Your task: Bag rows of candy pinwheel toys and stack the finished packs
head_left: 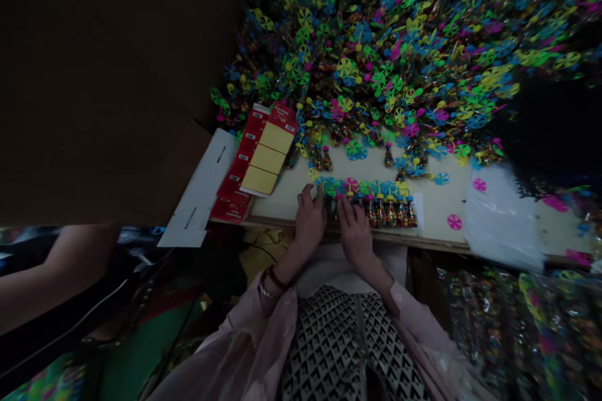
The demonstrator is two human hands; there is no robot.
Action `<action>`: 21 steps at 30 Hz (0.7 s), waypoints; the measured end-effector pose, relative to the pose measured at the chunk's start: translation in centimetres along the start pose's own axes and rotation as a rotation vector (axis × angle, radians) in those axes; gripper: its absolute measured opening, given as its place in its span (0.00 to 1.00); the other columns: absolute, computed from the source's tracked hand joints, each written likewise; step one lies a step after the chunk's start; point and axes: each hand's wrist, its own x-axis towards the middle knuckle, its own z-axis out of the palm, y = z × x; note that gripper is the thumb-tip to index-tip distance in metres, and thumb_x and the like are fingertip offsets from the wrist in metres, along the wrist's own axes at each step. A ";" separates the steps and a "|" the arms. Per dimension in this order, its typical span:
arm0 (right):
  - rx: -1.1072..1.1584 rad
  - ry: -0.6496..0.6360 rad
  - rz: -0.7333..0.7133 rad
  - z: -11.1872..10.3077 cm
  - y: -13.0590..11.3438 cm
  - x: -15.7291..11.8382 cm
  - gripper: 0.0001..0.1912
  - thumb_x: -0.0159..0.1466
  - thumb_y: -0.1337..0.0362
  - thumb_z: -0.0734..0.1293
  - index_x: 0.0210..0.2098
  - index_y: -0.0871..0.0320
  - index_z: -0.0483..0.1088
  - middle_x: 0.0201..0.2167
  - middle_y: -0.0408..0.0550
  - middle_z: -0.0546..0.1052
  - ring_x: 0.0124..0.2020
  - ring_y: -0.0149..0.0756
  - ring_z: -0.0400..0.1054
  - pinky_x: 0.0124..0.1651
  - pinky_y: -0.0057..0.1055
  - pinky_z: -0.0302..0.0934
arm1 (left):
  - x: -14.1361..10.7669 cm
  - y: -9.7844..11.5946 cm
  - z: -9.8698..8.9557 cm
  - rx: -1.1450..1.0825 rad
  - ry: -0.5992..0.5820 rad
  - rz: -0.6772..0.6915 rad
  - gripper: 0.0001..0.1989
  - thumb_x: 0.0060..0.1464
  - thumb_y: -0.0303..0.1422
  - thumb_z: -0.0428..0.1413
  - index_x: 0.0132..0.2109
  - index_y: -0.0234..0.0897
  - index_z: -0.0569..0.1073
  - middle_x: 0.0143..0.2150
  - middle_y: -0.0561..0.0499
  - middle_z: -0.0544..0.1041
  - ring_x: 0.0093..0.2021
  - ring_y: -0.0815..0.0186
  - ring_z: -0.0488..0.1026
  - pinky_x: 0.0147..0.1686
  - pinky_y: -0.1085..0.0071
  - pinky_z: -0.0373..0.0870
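1. Row of bottles (390, 212) along near edge of table (442, 207), long axis left-right.
2. Mostly rightward of right hand (356, 229), the nearer; left hand (310, 216) at left end.
3. Whether clamped, impossible to tell.

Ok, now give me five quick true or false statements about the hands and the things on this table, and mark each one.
1. The left hand is at the left end of the row of small bottles. True.
2. The right hand rests on the white plastic sheet. False: its fingers are at the row of bottles, and the sheet lies farther right.
3. A dark bracelet is on the left wrist. True.
4. The red cardboard lies to the right of the bottle row. False: it lies to the left.
5. A loose pink wheel lies on the table between the bottle row and the sheet. True.
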 end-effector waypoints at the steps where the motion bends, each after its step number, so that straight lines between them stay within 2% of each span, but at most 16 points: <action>1: -0.005 -0.028 0.005 -0.1 -0.1 0.0 0.28 0.64 0.74 0.53 0.64 0.62 0.57 0.63 0.58 0.62 0.55 0.47 0.59 0.53 0.47 0.60 | -0.2 -0.1 0.2 -0.017 -0.019 0.023 0.27 0.55 0.22 0.45 0.63 0.30 0.60 0.60 0.33 0.57 0.58 0.51 0.58 0.53 0.52 0.64; 3: 0.028 -0.042 0.011 -0.7 0.2 0.1 0.30 0.64 0.75 0.51 0.65 0.61 0.53 0.64 0.57 0.59 0.57 0.46 0.58 0.55 0.46 0.58 | -0.5 -0.4 0.5 -0.074 -0.032 0.066 0.29 0.55 0.22 0.45 0.64 0.29 0.57 0.61 0.32 0.54 0.61 0.51 0.55 0.56 0.50 0.60; 6: 0.117 0.065 0.073 -1.7 1.2 0.3 0.31 0.65 0.75 0.49 0.67 0.61 0.49 0.64 0.55 0.60 0.62 0.41 0.53 0.61 0.44 0.54 | -0.6 -0.8 0.5 -0.174 0.010 0.071 0.30 0.57 0.23 0.43 0.67 0.32 0.51 0.63 0.33 0.52 0.63 0.52 0.52 0.58 0.50 0.57; 9: 0.142 0.110 0.135 -1.8 1.4 0.6 0.27 0.67 0.73 0.49 0.65 0.62 0.54 0.63 0.56 0.61 0.61 0.42 0.54 0.61 0.45 0.54 | -0.2 -1.0 0.2 -0.208 0.063 0.040 0.29 0.60 0.26 0.42 0.68 0.33 0.48 0.63 0.34 0.55 0.62 0.54 0.54 0.58 0.51 0.57; 12: 0.106 -0.007 0.096 -0.8 0.5 0.8 0.25 0.66 0.73 0.50 0.60 0.63 0.62 0.63 0.58 0.61 0.59 0.46 0.57 0.58 0.48 0.56 | 0.0 -1.1 0.5 -0.176 0.089 0.050 0.25 0.61 0.27 0.42 0.65 0.34 0.57 0.61 0.35 0.59 0.59 0.55 0.58 0.56 0.54 0.61; 14: 0.086 -0.079 0.051 -0.1 -0.4 0.7 0.25 0.65 0.74 0.52 0.60 0.63 0.63 0.63 0.59 0.61 0.59 0.48 0.58 0.58 0.49 0.57 | -0.2 -1.2 1.0 -0.144 0.095 0.065 0.23 0.61 0.26 0.42 0.62 0.33 0.61 0.60 0.35 0.60 0.58 0.55 0.59 0.55 0.54 0.62; 17: 0.055 -0.180 0.011 0.8 -1.6 0.6 0.27 0.63 0.76 0.52 0.61 0.69 0.60 0.63 0.63 0.60 0.62 0.50 0.55 0.58 0.50 0.55 | -0.9 -1.4 1.7 -0.116 0.079 0.104 0.23 0.61 0.26 0.43 0.62 0.31 0.61 0.60 0.33 0.60 0.60 0.54 0.58 0.56 0.53 0.61; 21: 0.022 -0.289 0.053 1.4 -2.2 0.7 0.27 0.63 0.78 0.52 0.61 0.75 0.58 0.64 0.69 0.56 0.64 0.51 0.53 0.59 0.49 0.55 | -1.5 -1.3 1.9 -0.149 0.108 0.133 0.23 0.62 0.27 0.43 0.63 0.30 0.60 0.61 0.32 0.59 0.61 0.54 0.57 0.56 0.54 0.61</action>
